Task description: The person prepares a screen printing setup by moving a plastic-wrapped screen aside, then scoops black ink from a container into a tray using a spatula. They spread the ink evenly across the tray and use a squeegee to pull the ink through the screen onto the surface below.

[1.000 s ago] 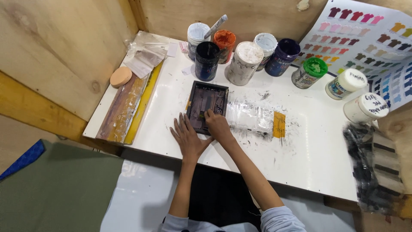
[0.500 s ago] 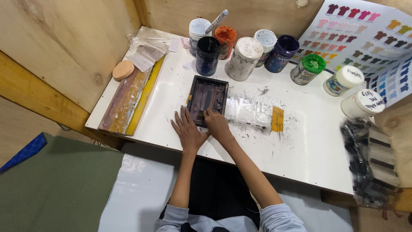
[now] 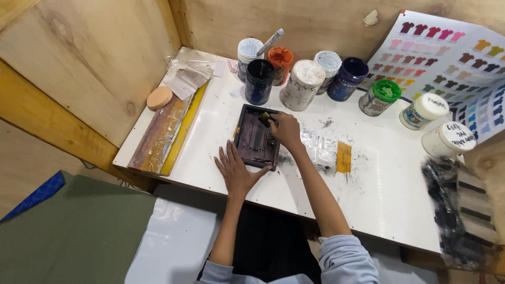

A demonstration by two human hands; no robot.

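The glossy white tabletop [image 3: 210, 131], smeared with dark ink, carries a small dark rectangular frame [image 3: 256, 138] whose screen looks matt and purple-stained. Round plastic paint jars [image 3: 305, 84] behind it are crusted with dried colour. The surrounding walls are pale, rough-grained plywood [image 3: 79, 68], and a smooth paper colour chart [image 3: 463, 58] leans against them.

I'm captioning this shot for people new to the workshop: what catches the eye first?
The row of open paint jars at the back of the white table, with orange, purple and green showing. In front of them, a small dark ink-smeared tray: the left hand lies flat at its near edge, and the right hand works a small tool at its far corner. At right, a colour chart of shirt swatches.
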